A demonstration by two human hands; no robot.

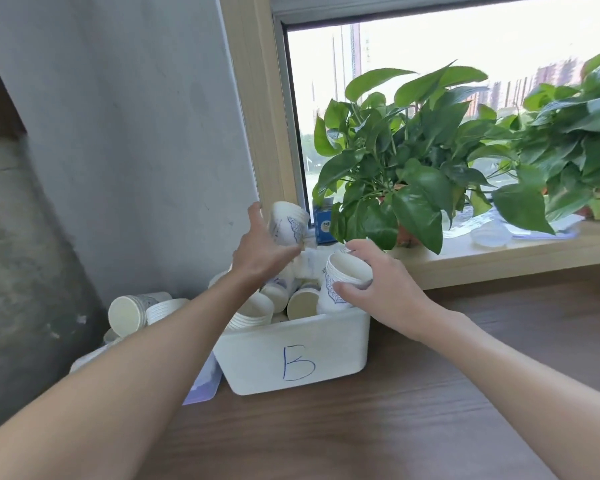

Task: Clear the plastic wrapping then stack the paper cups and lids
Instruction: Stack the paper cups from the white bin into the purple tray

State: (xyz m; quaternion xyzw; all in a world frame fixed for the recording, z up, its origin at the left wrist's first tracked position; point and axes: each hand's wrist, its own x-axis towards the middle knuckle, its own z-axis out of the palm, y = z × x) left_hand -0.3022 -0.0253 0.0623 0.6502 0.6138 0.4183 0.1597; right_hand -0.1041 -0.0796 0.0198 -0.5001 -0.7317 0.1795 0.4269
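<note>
Left hand (257,252) grips a short cup stack (287,223), tilted, above the white bin (291,355) marked B on the table (430,393). Right hand (378,282) clasps a second stack (340,285) at the bin's right rim. Risk: the tilted stack could slide apart and spill cups. The left forearm hides part of the bin; no lids or plastic wrapping can be picked out for certain.
</note>
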